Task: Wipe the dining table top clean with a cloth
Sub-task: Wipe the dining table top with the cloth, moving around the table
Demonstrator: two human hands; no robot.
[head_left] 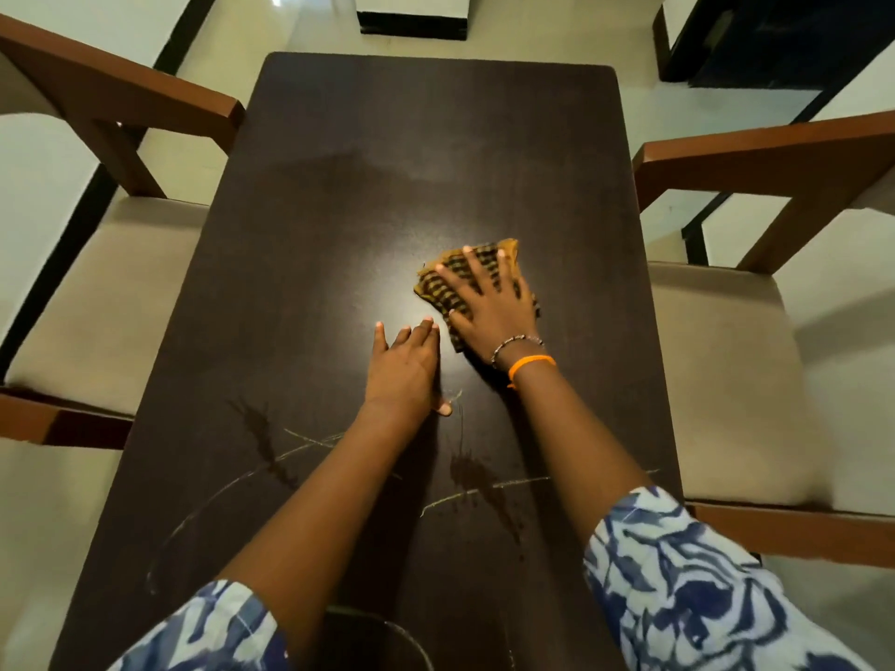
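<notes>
The right hand (489,302) lay spread flat on the checked cloth (472,288) mid-table while the left hand (404,368) rested open, empty, beside it; firm overlapping strokes seemed needed toward the chalk scribbles (310,445) near the dark table top (387,138) edge

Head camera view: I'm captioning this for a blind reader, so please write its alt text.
A person's right hand presses a checked yellow cloth flat on a dark dining table, while the left hand rests open beside it. Pale scribbles and wet smears mark the near end; chairs flank both sides.
</notes>
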